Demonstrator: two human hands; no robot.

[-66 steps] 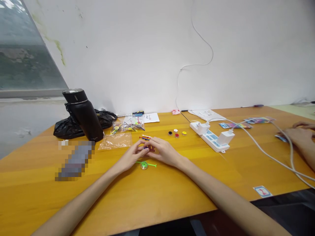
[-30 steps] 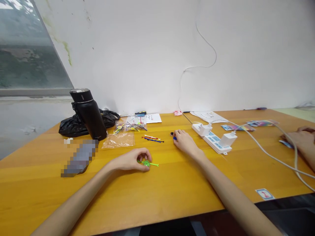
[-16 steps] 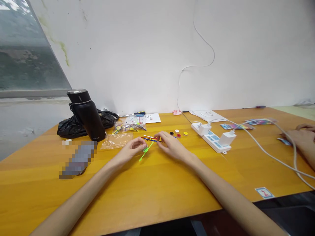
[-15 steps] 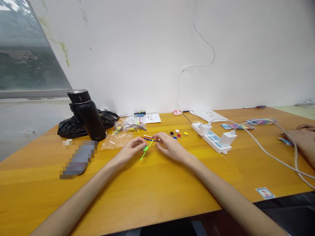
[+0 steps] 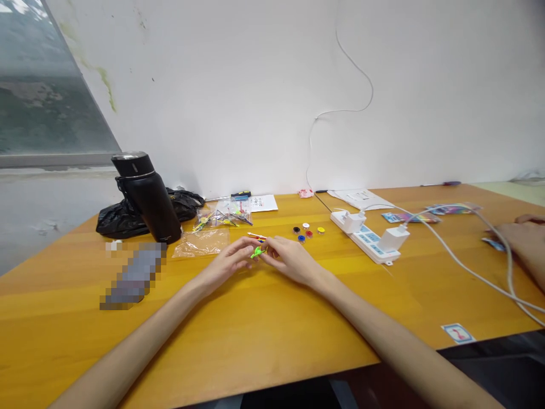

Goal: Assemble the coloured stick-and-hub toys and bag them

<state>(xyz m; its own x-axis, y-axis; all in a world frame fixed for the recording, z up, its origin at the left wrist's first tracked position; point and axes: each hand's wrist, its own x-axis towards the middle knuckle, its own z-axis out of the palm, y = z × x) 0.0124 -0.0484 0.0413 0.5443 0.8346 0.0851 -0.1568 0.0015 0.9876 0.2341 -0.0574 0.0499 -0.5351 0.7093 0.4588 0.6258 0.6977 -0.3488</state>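
My left hand [image 5: 232,257] and my right hand [image 5: 293,260] meet fingertip to fingertip above the middle of the table. Between them is a small bright green plastic piece [image 5: 257,252], gripped by the fingers of both hands; how its disc and stick parts sit together is partly hidden. Just behind the fingers lie thin plastic sticks [image 5: 256,236] in white, red and blue, mostly covered by my hands. Right of my right hand several small round plastic pieces [image 5: 309,234] rest on the table: black, white, red, blue and yellow.
A black bottle [image 5: 149,199] stands at left before a black plastic bag [image 5: 187,204]. Clear bags [image 5: 200,243] lie behind my left hand. A white power strip [image 5: 366,241] with cables is at right, and another person's hand [image 5: 522,238] rests at the far right.
The green stick that pointed down toward me has swung up, and the green piece now shows short between my fingers. My hands have drawn closer together.
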